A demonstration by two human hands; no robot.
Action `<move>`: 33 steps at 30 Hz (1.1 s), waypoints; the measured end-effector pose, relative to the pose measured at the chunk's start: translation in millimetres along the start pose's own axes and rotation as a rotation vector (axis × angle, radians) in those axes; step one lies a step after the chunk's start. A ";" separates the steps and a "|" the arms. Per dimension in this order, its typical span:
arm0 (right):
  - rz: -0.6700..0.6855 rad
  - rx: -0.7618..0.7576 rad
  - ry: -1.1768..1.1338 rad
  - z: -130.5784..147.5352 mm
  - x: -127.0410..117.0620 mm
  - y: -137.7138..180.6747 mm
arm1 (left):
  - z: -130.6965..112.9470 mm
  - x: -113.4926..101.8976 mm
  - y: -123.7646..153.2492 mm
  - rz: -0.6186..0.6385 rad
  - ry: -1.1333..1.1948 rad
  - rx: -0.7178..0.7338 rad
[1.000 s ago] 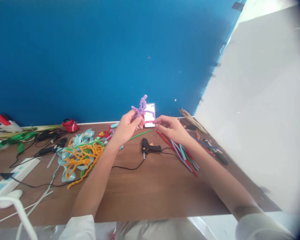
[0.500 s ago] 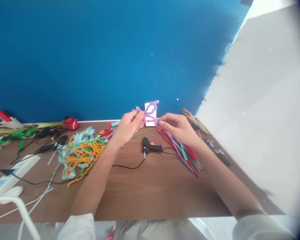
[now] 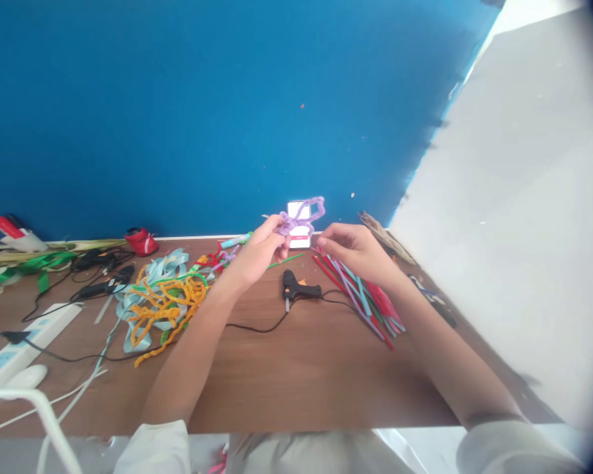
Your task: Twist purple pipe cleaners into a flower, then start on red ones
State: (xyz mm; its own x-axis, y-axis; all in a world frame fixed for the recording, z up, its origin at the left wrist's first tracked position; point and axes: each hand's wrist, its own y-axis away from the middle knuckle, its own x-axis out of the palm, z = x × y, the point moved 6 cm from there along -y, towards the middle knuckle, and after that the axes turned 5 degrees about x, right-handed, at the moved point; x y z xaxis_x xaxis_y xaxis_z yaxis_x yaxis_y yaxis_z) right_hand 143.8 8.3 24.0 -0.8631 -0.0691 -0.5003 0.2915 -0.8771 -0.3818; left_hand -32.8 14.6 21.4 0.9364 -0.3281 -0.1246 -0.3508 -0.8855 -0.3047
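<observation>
A: What is the left hand [image 3: 259, 253] doing?

B: It is pinching the fuzzy lilac pipe cleaner bent into loops [image 3: 302, 214], fingers closed on its near end, holding it up above the far edge of the brown wooden table [image 3: 316, 375], in front of the small white phone [image 3: 299, 230] that is leaning against the blue wall [image 3: 202, 112].

A: And the right hand [image 3: 358, 253]?

B: Its fingers are curling loosely, just beside the loops. A second ago they were pinching the lilac wire from the other side; now they are letting go and dropping a little, so only the left hand is gripping. I cannot tell whether a fingertip is still brushing it.

A: Has the shape changed?

B: Yes, it is lying flatter now, loops spreading sideways where they were standing upright before. I judge that one bend is finished and the right hand is shifting for a new hold.

A: What is lying around?

B: A black hot glue gun [image 3: 299, 289] with its cord is resting below the hands, a bundle of red, blue and purple straight stems [image 3: 366, 296] is lying under the right wrist, and a tangle of orange chenille and pale blue ribbon [image 3: 161, 303] is sitting to the left.
</observation>
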 end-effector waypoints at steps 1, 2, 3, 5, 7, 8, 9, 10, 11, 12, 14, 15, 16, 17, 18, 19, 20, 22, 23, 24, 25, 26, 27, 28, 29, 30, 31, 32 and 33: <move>0.006 0.005 0.015 -1.1 -1.1 -0.5 | 1.3 1.5 0.0 0.017 0.029 -0.012; 0.008 0.009 0.030 -2.1 -2.9 -1.0 | 2.7 2.7 -0.2 0.033 0.054 -0.019; 0.005 0.014 0.043 -3.3 -5.4 -1.5 | 3.9 3.5 -0.4 0.046 0.072 -0.021; -0.012 0.025 0.061 -6.3 -12.6 -2.3 | 5.5 3.9 -1.0 0.060 0.092 -0.011; -0.027 0.036 0.096 -11.4 -21.7 -3.4 | 6.2 4.1 -1.1 0.072 0.102 0.004; -0.033 0.046 0.132 -15.1 -26.8 -4.0 | 6.2 4.3 -0.9 0.078 0.107 0.010; -0.026 0.067 0.196 -20.0 -31.3 -4.7 | 6.1 4.7 -0.4 0.085 0.109 0.011; -0.011 0.091 0.259 -25.5 -35.6 -5.2 | 5.9 5.1 0.3 0.093 0.106 0.011; -0.009 0.108 0.320 -30.5 -40.5 -5.7 | 5.5 5.6 1.1 0.101 0.094 0.011; -0.002 0.123 0.360 -35.2 -44.9 -5.9 | 4.9 6.1 1.9 0.109 0.077 0.012; 0.010 0.170 0.407 -44.1 -53.0 -5.8 | 3.2 6.9 3.3 0.127 0.037 0.017; 0.001 0.194 0.418 -47.6 -57.3 -5.6 | 2.3 7.1 3.7 0.134 0.018 0.022; -0.010 0.216 0.427 -50.4 -61.4 -5.3 | 1.5 7.1 3.8 0.135 0.002 0.027; -0.024 0.236 0.439 -52.6 -65.4 -5.0 | 0.9 6.7 3.6 0.131 -0.011 0.033; -0.037 0.254 0.459 -54.7 -69.2 -4.9 | 0.4 6.2 3.1 0.122 -0.022 0.039; -0.048 0.273 0.491 -56.9 -72.9 -4.9 | 0.0 5.7 2.5 0.110 -0.029 0.047; -0.056 0.295 0.533 -59.6 -76.4 -5.1 | -0.4 5.3 1.8 0.098 -0.030 0.056; -0.056 0.355 0.635 -67.4 -82.5 -5.8 | -1.1 4.5 0.6 0.067 -0.012 0.076; -0.044 0.386 0.679 -72.4 -84.6 -6.4 | -1.7 3.9 0.2 0.047 0.010 0.086; -0.027 0.414 0.710 -77.9 -85.9 -7.2 | -2.2 3.0 0.0 0.024 0.040 0.093; -0.009 0.436 0.723 -83.3 -86.4 -8.0 | -2.4 2.1 0.2 0.005 0.078 0.091; 0.007 0.452 0.722 -88.2 -86.3 -9.0 | -2.6 1.5 0.5 -0.007 0.123 0.082; 0.018 0.461 0.714 -91.9 -85.6 -9.9 | -2.6 1.4 0.9 -0.006 0.176 0.067; 0.027 0.463 0.699 -94.1 -84.3 -10.5 | -2.8 1.9 1.5 0.009 0.232 0.049; 0.030 0.454 0.673 -93.7 -82.5 -11.0 | -3.1 3.0 2.1 0.034 0.289 0.029; 0.027 0.429 0.627 -90.3 -80.1 -11.0 | -3.8 4.3 2.9 0.063 0.343 0.011; 0.027 0.394 0.570 -83.9 -76.8 -10.3 | -4.5 5.7 3.6 0.091 0.388 -0.006; 0.009 0.332 0.469 -73.4 -73.8 -9.2 | -5.1 7.0 4.4 0.113 0.421 -0.018; 0.004 0.265 0.342 -60.5 -69.9 -7.2 | -5.6 8.2 4.9 0.127 0.438 -0.027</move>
State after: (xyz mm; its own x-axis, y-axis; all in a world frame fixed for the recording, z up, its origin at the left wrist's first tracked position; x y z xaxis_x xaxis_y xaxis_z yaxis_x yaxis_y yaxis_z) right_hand 226.9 48.2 14.7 -0.6632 0.0500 -0.7468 0.1400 -0.9719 -0.1894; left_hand -26.8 5.7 24.2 0.8042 -0.5379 0.2530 -0.4686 -0.8355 -0.2869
